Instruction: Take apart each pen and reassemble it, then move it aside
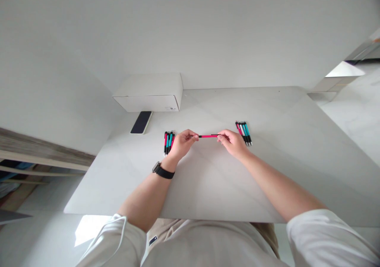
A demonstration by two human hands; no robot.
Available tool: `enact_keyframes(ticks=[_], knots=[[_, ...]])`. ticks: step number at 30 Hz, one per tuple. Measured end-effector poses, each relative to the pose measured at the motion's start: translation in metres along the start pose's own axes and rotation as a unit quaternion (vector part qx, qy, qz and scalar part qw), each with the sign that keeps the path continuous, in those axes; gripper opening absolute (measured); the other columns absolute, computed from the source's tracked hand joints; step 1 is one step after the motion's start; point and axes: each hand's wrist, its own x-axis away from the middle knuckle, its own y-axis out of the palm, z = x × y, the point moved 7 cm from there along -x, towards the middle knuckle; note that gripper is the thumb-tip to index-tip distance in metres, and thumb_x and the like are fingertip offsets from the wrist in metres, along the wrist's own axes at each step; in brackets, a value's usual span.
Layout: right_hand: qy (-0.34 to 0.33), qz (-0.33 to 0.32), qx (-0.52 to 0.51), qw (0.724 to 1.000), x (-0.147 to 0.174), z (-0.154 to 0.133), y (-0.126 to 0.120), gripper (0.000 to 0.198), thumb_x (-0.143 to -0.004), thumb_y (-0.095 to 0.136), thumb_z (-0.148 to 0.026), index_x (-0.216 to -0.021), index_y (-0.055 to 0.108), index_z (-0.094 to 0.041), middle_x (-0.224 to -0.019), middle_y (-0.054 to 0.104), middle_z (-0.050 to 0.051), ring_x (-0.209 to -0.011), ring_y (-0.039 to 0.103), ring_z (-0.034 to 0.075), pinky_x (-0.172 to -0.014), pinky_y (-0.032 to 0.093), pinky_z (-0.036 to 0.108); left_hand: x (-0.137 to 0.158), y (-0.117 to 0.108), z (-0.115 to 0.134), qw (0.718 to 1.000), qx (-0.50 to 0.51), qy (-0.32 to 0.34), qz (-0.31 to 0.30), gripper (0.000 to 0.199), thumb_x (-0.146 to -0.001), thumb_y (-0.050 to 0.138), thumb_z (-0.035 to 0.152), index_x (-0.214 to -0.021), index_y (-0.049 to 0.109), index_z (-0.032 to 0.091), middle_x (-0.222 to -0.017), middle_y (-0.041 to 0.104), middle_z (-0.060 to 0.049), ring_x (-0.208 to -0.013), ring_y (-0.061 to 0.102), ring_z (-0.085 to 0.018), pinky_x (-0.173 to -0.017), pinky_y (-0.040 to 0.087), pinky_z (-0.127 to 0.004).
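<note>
A pink pen with black ends [208, 136] is stretched level between my two hands, above the middle of the white table. My left hand [183, 142] pinches its left end with thumb and fingers. The other end, where the black clip shows, is gripped by my right hand [233, 141]. Beside my left hand lies a group of pink and teal pens [168, 140], partly hidden behind that hand. A second row of pens [244, 132], in pink, white and teal, lies just beyond my right hand.
On the white table [267, 188], a white box [148, 97] stands at the back left against the wall. A smartphone with a dark screen [141, 122] lies in front of it. The table's near edge runs close to my body.
</note>
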Motion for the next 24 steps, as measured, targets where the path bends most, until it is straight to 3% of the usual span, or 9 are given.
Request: enact_keyframes(ticks=[10, 15, 20, 24], knots=[[-0.06, 0.023, 0.038, 0.997, 0.001, -0.016, -0.002, 0.025, -0.098, 0.063, -0.046, -0.109, 0.074, -0.027, -0.096, 0.077, 0.006, -0.08, 0.071, 0.022, -0.076, 0.055, 0.034, -0.002, 0.0, -0.003, 1.0, 0.028, -0.004, 0.0, 0.032, -0.09, 0.076, 0.048, -0.098, 0.069, 0.018, -0.091, 0.077, -0.007, -0.086, 0.071, -0.018, -0.08, 0.052, -0.03], [-0.021, -0.003, 0.011, 1.0, 0.001, -0.006, 0.001, 0.038, -0.096, 0.065, -0.054, -0.124, 0.069, -0.028, -0.097, 0.076, 0.004, -0.074, 0.068, 0.02, -0.07, 0.055, 0.032, -0.002, -0.001, -0.004, 1.0, 0.009, 0.006, 0.012, 0.03, -0.089, 0.077, 0.046, -0.101, 0.069, 0.019, -0.092, 0.075, -0.006, -0.085, 0.069, -0.017, -0.077, 0.052, -0.029], [0.002, -0.022, 0.03, 0.999, 0.0, 0.002, 0.002, 0.037, -0.103, 0.05, -0.058, -0.101, 0.072, -0.028, -0.086, 0.077, 0.003, -0.074, 0.07, 0.021, -0.072, 0.055, 0.033, -0.002, -0.001, 0.0, 1.0, -0.012, 0.013, 0.016, 0.029, -0.089, 0.077, 0.045, -0.099, 0.07, 0.02, -0.094, 0.074, -0.006, -0.085, 0.068, -0.017, -0.077, 0.052, -0.029], [-0.02, -0.008, 0.051, 0.998, -0.002, -0.001, 0.001, 0.03, -0.101, 0.055, -0.054, -0.104, 0.071, -0.029, -0.089, 0.078, 0.003, -0.078, 0.071, 0.023, -0.074, 0.054, 0.034, -0.002, 0.0, 0.001, 0.999, -0.035, 0.007, 0.017, 0.028, -0.089, 0.075, 0.046, -0.1, 0.07, 0.02, -0.096, 0.075, -0.006, -0.088, 0.069, -0.018, -0.079, 0.053, -0.03]])
